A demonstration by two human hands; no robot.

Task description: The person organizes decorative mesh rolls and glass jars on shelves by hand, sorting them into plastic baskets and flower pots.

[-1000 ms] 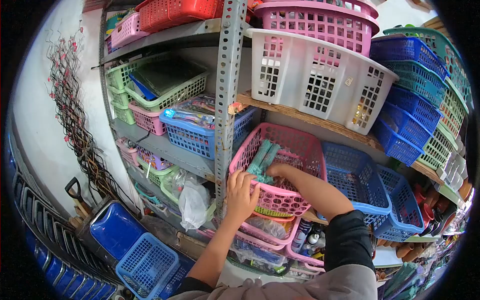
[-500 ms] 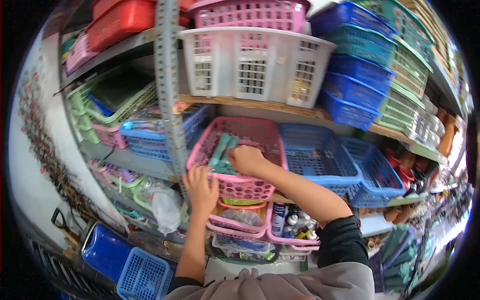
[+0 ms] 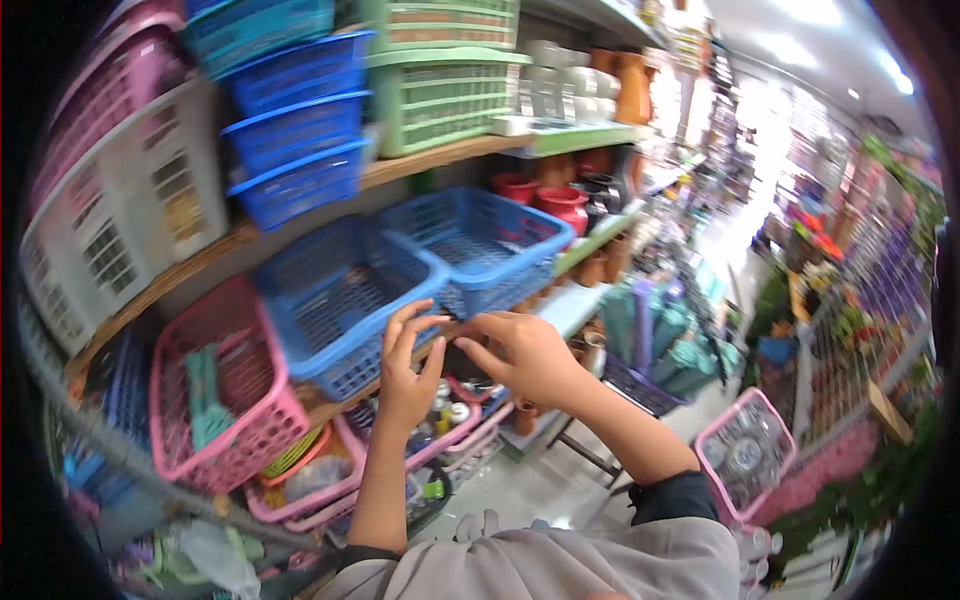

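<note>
Left hand (image 3: pixel 405 378) is held loosely spread, right hand (image 3: pixel 528 358) half-curled (any pinch is unclear); at nine o'clock, green bundles (image 3: pixel 206 402) are held by the pink basket (image 3: pixel 262 432).

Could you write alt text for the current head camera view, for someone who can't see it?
Two bare hands, left and right, hover before blue baskets on a crowded shop shelf. Left of them, a pink basket holds green items.
</note>
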